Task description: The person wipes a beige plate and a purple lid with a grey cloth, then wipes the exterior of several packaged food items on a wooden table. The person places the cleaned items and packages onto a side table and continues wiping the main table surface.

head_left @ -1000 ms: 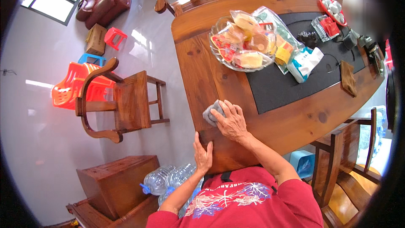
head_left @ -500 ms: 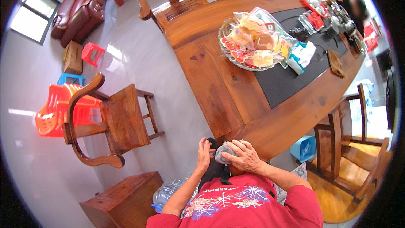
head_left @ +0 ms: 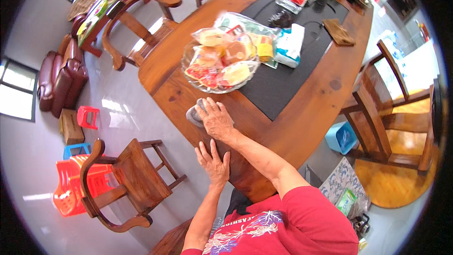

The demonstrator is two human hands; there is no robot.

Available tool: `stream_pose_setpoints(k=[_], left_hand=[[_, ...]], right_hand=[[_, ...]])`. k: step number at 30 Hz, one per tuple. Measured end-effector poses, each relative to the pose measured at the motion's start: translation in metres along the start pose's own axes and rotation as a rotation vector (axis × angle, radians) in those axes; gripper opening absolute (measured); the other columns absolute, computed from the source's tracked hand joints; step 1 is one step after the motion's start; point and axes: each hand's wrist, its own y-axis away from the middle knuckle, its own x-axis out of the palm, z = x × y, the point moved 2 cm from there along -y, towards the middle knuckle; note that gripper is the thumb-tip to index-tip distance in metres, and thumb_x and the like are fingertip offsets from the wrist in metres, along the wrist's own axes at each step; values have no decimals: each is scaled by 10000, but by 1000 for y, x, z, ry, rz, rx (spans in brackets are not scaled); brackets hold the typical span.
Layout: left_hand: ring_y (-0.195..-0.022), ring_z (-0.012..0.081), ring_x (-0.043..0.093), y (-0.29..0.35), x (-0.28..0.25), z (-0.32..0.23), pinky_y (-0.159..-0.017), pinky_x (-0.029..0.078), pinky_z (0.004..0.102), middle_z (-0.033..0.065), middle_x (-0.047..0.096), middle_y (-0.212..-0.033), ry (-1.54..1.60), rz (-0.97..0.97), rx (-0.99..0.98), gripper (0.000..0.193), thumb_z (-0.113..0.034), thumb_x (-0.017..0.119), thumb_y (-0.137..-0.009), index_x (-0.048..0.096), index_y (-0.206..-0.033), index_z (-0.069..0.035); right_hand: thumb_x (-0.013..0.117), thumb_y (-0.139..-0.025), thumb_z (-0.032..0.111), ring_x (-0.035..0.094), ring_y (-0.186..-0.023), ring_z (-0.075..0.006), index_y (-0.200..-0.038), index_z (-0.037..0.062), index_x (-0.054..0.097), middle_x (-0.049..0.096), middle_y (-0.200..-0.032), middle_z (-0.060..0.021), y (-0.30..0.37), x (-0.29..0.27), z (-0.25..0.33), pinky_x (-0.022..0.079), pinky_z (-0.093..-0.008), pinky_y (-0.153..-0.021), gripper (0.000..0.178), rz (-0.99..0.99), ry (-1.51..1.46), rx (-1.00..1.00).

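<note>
My right hand (head_left: 217, 120) presses a grey cloth (head_left: 194, 116) onto the wooden table (head_left: 302, 113), near its left edge. The cloth shows past the fingertips; the rest lies under the palm. Closer to me, my left hand (head_left: 213, 165) reaches over the same edge with fingers stretched out, holding nothing. Whether its fingertips touch the wood I cannot tell. Just beyond the cloth stands a clear glass bowl (head_left: 197, 86) heaped with wrapped packets of food (head_left: 233, 53).
A black mat (head_left: 271, 92) carries a blue-and-white packet (head_left: 289, 45); a brown cloth (head_left: 338, 32) lies to its right. Wooden armchairs (head_left: 141, 165) stand left and beyond the table, another chair (head_left: 377, 118) at right. A blue bin (head_left: 340, 138) is on the floor.
The cloth, held up near my body before, is now down on the tabletop under my right hand, farther forward. My left hand has also moved forward and left, and the view has shifted.
</note>
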Motion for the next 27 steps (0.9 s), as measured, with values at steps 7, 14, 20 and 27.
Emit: stream_pose_setpoints(k=[7, 14, 20, 27], left_hand=[[-1380, 459, 149, 0, -2, -14, -1105, 172, 553, 233, 197, -1502, -194, 28, 62, 725, -341, 646, -835, 338, -1437, -80], [-1387, 455, 145, 0, 2, -11, -1110, 183, 550, 214, 193, -1507, -186, -1, 95, 730, -341, 652, -827, 343, -1440, -92], [-1396, 436, 145, 0, 2, -8, -1084, 162, 607, 210, 181, -1511, -236, 83, 115, 693, -345, 588, -875, 305, -1460, -102], [-1398, 445, 126, 0, 0, 3, -1070, 184, 622, 249, 156, -1504, -220, 141, 309, 720, -375, 562, -898, 250, -1479, -88]], right_hand=[[487, -856, 186, 462, -1219, -334, -1245, 52, 546, 499, -1301, -190, 113, -84, -51, 367, -453, -993, 415, -37, 2, 118], [543, -825, 144, 461, -1221, -323, -1287, 84, 540, 498, -1322, -171, 177, -153, -218, 354, -461, -999, 467, -180, 434, 592], [628, -779, 119, 442, -1227, -334, -1369, 133, 462, 470, -1336, -151, 238, -168, -248, 372, -436, -1013, 613, -248, 451, 857], [554, -854, 131, 450, -1175, -445, -1433, 43, 294, 403, -1345, -284, 284, -118, -121, 386, -444, -1002, 641, -631, -194, 1227]])
